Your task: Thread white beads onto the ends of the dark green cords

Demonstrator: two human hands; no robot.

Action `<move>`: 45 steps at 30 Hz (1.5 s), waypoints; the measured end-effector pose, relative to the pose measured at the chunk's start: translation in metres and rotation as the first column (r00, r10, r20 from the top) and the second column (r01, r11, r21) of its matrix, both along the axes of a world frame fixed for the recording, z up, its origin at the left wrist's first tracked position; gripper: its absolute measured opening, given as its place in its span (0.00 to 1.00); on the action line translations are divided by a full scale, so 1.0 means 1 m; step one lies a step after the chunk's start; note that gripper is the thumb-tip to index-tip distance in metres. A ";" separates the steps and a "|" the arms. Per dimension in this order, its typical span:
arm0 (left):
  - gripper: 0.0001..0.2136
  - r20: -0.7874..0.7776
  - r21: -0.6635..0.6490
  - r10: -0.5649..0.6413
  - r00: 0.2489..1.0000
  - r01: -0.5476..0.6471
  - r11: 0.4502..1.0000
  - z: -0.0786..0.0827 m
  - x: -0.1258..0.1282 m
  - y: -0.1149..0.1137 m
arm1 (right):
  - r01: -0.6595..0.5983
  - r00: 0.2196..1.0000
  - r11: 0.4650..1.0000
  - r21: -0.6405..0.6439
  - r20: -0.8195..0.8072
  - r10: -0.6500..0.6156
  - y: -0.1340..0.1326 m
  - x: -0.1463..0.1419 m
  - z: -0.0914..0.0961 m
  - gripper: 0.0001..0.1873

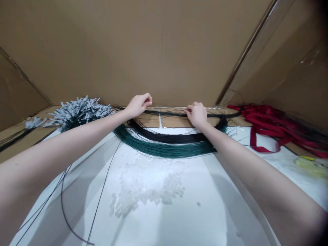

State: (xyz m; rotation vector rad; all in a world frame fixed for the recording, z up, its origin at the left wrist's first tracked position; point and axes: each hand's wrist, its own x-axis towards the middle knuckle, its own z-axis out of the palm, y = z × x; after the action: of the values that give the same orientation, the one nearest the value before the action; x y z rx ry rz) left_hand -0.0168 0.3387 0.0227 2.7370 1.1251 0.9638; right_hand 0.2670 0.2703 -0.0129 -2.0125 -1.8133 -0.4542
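My left hand [139,104] is closed in a pinch above the left end of the wire bundles; whatever its fingertips hold is too small to make out. To the right, my right hand [197,114] pinches what looks like a thin wire, close over a loose dark strand bundle [166,113]. Below both hands, a bundle of black wires [164,136] and a bundle of dark green wires [164,149] curve side by side across the front of the white surface. My right forearm covers part of their right ends.
White-beaded stems [82,111] are heaped at the left. Small clear beads [151,191] lie scattered on the white surface [192,218]. Red ribbon [266,119] is piled at the right. A cardboard wall [143,51] rises behind. Loose dark wires [102,191] hang at the front left.
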 end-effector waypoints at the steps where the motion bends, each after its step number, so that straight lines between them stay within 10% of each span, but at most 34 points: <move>1: 0.04 0.018 0.008 0.012 1.000 -0.012 1.000 0.003 -0.006 0.001 | 0.023 1.000 1.000 0.002 -0.007 -0.023 -0.001 0.004 0.000 0.12; 14: 0.06 0.433 0.184 0.098 0.896 -0.194 0.963 0.059 -0.076 0.006 | 0.269 0.936 0.963 0.013 -0.241 -0.258 -0.013 0.045 0.018 0.15; 23: 0.03 0.514 0.226 0.149 0.845 -0.300 0.927 0.095 -0.093 -0.010 | 0.243 0.898 0.967 0.072 -0.393 -0.196 -0.026 0.060 0.040 0.13; 45: 0.11 0.196 0.360 0.322 0.926 -0.374 0.855 0.140 -0.156 -0.035 | 0.386 0.620 0.905 0.179 -0.777 -0.111 -0.034 0.096 0.066 0.15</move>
State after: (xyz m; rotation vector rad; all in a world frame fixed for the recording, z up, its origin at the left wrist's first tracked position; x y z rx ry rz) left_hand -0.1727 0.3039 0.1626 2.7448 1.5984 1.5446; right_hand 0.3628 0.2366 0.0530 -1.8094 -0.8651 0.0421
